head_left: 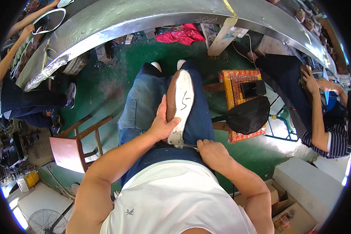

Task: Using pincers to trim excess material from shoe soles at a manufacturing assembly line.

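A brown shoe (186, 87) lies sole up across my lap, toe pointing away from me. Its pale underside carries a dark handwritten mark, and stitching runs along the edge. My left hand (163, 125) grips it from the left near the heel, thumb pressed on the underside. Closed around a thin metal tool (188, 147) is my right hand (212, 152), to the right of the heel. The tool's metal end touches or lies right by the heel edge; its exact kind cannot be made out.
A metal-edged workbench (206, 17) curves across the front. To my right, a beaded stool seat (234, 90) bears a phone (254, 89) and a black cloth item (249, 115). A wooden stool (68, 154) stands left. Co-workers sit at both sides; a red cloth (182, 34) lies under the bench.
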The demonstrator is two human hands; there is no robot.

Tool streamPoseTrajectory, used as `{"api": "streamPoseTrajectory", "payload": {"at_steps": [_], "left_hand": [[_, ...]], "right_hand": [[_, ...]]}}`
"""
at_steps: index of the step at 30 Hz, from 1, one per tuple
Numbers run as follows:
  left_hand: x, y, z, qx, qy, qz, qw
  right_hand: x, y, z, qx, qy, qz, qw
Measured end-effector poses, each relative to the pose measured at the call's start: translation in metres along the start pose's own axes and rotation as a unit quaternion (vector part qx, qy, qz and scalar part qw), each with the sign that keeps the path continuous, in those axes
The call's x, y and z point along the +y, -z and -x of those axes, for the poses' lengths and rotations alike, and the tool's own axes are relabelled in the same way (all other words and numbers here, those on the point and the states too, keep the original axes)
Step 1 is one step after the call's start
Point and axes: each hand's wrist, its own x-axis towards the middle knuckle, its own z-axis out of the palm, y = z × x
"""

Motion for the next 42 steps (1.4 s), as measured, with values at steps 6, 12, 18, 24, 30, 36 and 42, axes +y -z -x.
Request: {"api": "streamPoseTrajectory", "payload": {"at_steps": [6, 12, 18, 24, 30, 36, 42], "left_hand": [[-0.011, 0.031, 0.018, -0.138, -0.005, -0.151, 0.979], [0.016, 0.020, 0.016, -0.104, -0.023, -0.223, 0.969], [0.028, 0.022, -0.058, 0.042, 0.039, -0.021, 0.998], [0.040, 0.024, -0.072, -0.040, 0.025, -0.031, 0.998], [0.045, 0.023, -0.074, -0.054, 0.003, -0.093, 0.994], [0.040, 0.022, -0.076, -0.065, 0.016, -0.069, 0.995], [0.038, 0.025, -0.076, -0.062, 0.030, -0.049, 0.996]], "right_hand": [[0.038, 0.022, -0.003, -0.077, -0.011, -0.175, 0.981], [0.014, 0.029, -0.034, 0.100, -0.108, -0.349, 0.926], [0.045, 0.024, -0.039, 0.062, -0.109, -0.382, 0.916], [0.073, 0.059, -0.057, 0.117, -0.051, -0.228, 0.965], [0.081, 0.054, -0.080, 0.220, 0.001, -0.064, 0.973], [0.077, 0.072, -0.096, 0.221, 0.000, -0.147, 0.964], [0.091, 0.062, -0.089, 0.233, 0.005, -0.018, 0.972]]}}
